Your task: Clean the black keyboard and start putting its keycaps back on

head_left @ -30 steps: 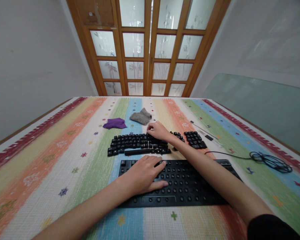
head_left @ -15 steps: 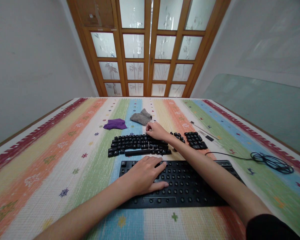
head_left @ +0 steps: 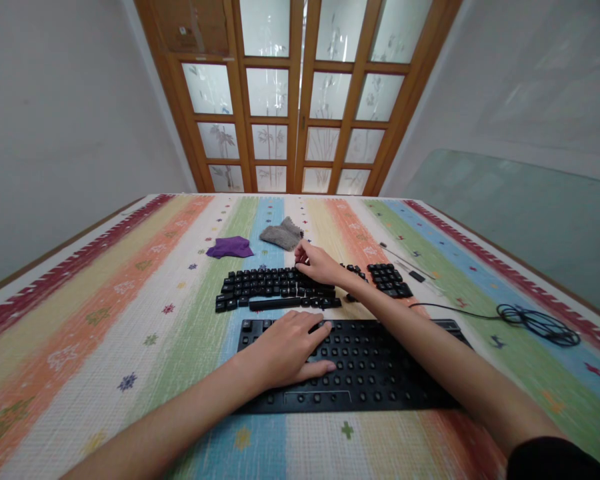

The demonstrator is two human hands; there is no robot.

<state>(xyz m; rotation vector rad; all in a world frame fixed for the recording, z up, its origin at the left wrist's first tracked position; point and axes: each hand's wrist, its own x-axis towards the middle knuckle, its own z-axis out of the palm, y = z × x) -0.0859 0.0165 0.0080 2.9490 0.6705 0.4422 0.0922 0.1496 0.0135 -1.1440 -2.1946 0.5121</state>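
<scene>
Work in hand is judged to be the handling of loose keycaps (head_left: 247, 289), with the keyboard (head_left: 385, 360) steadied close by. The keyboard lies flat on the striped tablecloth (head_left: 180, 353), most of its key positions bare; a few caps show at its upper left corner. The keycaps are set out in rows just beyond it, with the space bar (head_left: 276, 305) along the near side and the number-pad group (head_left: 390, 280) to the right.

Right hand (head_left: 322, 266): reaches over the keyboard to the far edge of the rows, fingers curled, thumb and forefinger drawn close together. A dark spot shows at the fingertips; whether a cap is gripped cannot be told.

Left hand (head_left: 291, 348): lies palm down across the keyboard's left part, thumb spread away from the fingers, grasping nothing visible.

In my judgement, the next move calls for a light fingertip pinch that leaves neighbouring caps undisturbed, with the left palm kept steady.
</scene>
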